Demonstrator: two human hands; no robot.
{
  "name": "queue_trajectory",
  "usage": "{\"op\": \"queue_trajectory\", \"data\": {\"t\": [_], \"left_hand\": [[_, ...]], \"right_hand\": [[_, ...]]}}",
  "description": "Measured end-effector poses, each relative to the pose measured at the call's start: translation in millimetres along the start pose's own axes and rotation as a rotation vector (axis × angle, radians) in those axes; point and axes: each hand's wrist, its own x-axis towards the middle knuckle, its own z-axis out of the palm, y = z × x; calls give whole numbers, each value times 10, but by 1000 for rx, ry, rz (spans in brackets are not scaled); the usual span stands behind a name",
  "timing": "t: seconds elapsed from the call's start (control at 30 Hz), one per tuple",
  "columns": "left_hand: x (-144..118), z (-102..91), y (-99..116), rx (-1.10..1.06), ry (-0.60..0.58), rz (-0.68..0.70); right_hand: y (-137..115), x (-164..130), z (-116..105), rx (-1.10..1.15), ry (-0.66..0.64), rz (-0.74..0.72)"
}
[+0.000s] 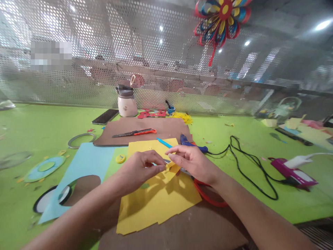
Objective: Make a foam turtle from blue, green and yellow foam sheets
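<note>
My left hand [144, 168] pinches the edge of a small piece of yellow paper [172, 169]. From the other side my right hand [191, 161] grips the same piece, its thumb and fingers closed over it. Below both hands lies a larger yellow sheet [153, 205] with a stepped front edge. Red-handled scissors [208, 198] lie partly under my right hand and wrist, which hide part of the blades. A light blue pen [164, 142] rests on the sheet just beyond my fingers.
Brown boards [177, 229] cover the green table [215, 128]; a craft knife [135, 132] lies on the far one. A blue glue gun [188, 141] trails a black cord to a purple power strip [293, 173]. Cut blue paper [91, 159] and a white bottle [127, 104] stand left.
</note>
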Motion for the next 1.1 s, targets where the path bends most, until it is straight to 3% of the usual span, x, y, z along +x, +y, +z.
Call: {"op": "queue_trajectory", "data": {"t": [0.2,0.43,0.7,1.1], "left_hand": [[12,-5,-6,-94,5,-84],[-19,-16,8,-208,-97,-176],[-37,2,61,-263,-167,-205],[-47,8,66,-268,-183,-213]], "right_hand": [[0,5,3,14,-26,58],[69,30,57,154,27,104],[61,21,82,135,56,133],[63,36,95,257,39,147]]}}
